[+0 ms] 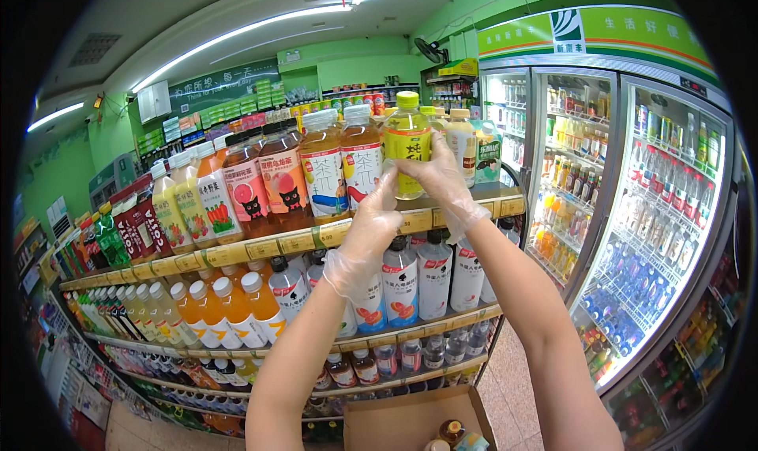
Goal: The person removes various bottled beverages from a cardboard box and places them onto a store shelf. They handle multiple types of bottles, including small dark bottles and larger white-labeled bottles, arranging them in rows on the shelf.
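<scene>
A drink bottle with a yellow-green cap and yellow label stands upright at the front of the top shelf. My left hand, in a clear plastic glove, holds its lower left side. Gloved the same way, my right hand has its fingers around the right side. My fingers cover part of the label. Left of it are two large tea bottles with white caps. To its right come a cream-coloured bottle and a green drink carton.
Under my hands runs the shelf edge with price tags. Lower shelves hold rows of bottles. On the floor, an open cardboard box contains several drinks. Lit glass-door fridges line the right side.
</scene>
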`<action>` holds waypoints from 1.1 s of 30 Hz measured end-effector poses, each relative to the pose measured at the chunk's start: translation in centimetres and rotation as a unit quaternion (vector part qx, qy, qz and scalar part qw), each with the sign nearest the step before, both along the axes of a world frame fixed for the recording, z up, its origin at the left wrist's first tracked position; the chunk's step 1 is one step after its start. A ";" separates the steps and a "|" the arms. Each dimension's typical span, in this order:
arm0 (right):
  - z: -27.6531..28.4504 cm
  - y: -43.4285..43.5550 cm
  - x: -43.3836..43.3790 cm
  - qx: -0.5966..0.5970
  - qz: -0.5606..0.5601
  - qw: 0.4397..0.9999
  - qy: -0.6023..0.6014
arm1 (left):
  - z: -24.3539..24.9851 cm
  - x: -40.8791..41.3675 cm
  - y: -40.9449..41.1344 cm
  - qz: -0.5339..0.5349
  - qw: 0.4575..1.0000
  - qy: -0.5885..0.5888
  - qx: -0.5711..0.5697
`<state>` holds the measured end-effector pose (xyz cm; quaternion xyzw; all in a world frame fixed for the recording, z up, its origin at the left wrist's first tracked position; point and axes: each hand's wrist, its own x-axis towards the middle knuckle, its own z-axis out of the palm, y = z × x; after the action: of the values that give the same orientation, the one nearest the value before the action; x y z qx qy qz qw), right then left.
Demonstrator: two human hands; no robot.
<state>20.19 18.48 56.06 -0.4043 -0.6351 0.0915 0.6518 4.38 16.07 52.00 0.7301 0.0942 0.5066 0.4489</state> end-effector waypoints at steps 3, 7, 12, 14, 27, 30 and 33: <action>-0.2 0.5 0.0 -0.019 0.018 1.000 -0.012 | -0.2 0.2 0.4 -0.006 1.000 -0.006 -0.024; -0.8 0.9 0.0 -0.061 0.003 0.997 -0.039 | -0.3 -0.4 0.0 0.016 0.998 0.023 -0.048; -1.6 2.1 1.6 -0.072 -0.046 0.993 -0.078 | -1.7 0.4 0.5 0.022 1.000 0.003 -0.003; -1.5 0.0 1.7 -0.080 -0.068 0.991 -0.085 | -3.9 0.9 0.9 0.073 0.995 -0.021 0.065; -28.5 -19.7 5.4 -0.539 0.195 0.730 -0.372 | -35.8 -4.2 -14.7 -0.029 0.918 0.385 -0.091; -35.2 -22.4 6.0 -0.599 0.161 0.699 -0.356 | -38.3 -3.8 -17.9 -0.050 0.876 0.439 -0.193; -37.1 -23.4 5.5 -0.604 0.176 0.712 -0.312 | -42.2 -3.9 -18.9 -0.077 0.877 0.420 -0.222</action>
<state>25.69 -4.91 18.97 -0.5982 -0.6712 0.4379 0.0055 0.48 -2.85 9.84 0.7600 0.3275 0.0822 0.5553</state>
